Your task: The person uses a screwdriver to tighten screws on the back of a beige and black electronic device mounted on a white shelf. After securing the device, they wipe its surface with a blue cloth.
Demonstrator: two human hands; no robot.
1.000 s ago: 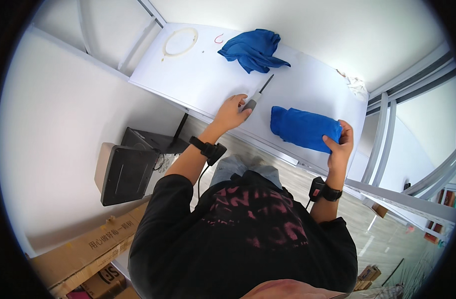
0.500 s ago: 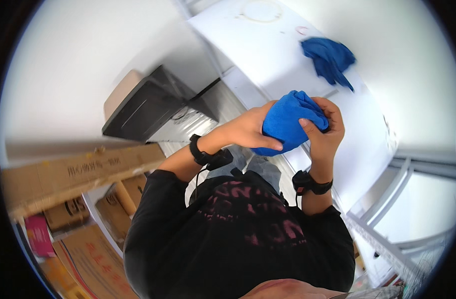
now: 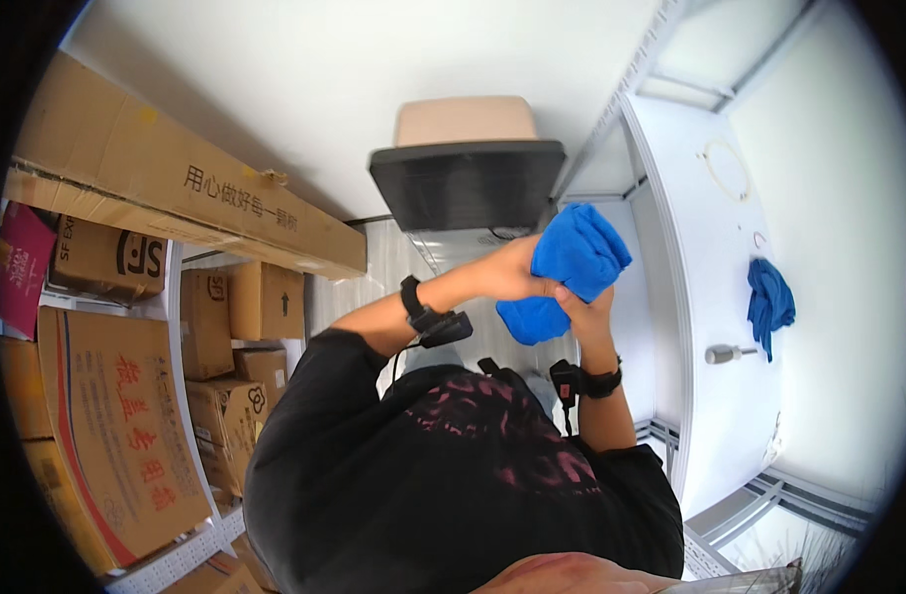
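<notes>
A bright blue cloth (image 3: 581,247), bunched into a thick bundle, is held in front of me with a loose part hanging below. My left hand (image 3: 517,273) grips it from the left side, thumb pressed across its front. From below right, my right hand (image 3: 593,313) is closed on the same cloth, its thumb close to the left thumb. Whether anything is wrapped inside the cloth is hidden. Black straps with small dark devices sit on both wrists.
At right, a white shelf (image 3: 720,416) bears a darker blue cloth (image 3: 770,300), a silver-handled tool (image 3: 728,353) and a pale ring (image 3: 727,170). A black-topped bin-like object (image 3: 468,183) stands ahead. Cardboard boxes (image 3: 126,426) fill a rack at left, a long carton (image 3: 190,193) above them.
My view has turned left, away from the shelf and towards the boxes. The blue cloth stays in both hands, now with a part hanging down, and the right hand has moved lower on it.
</notes>
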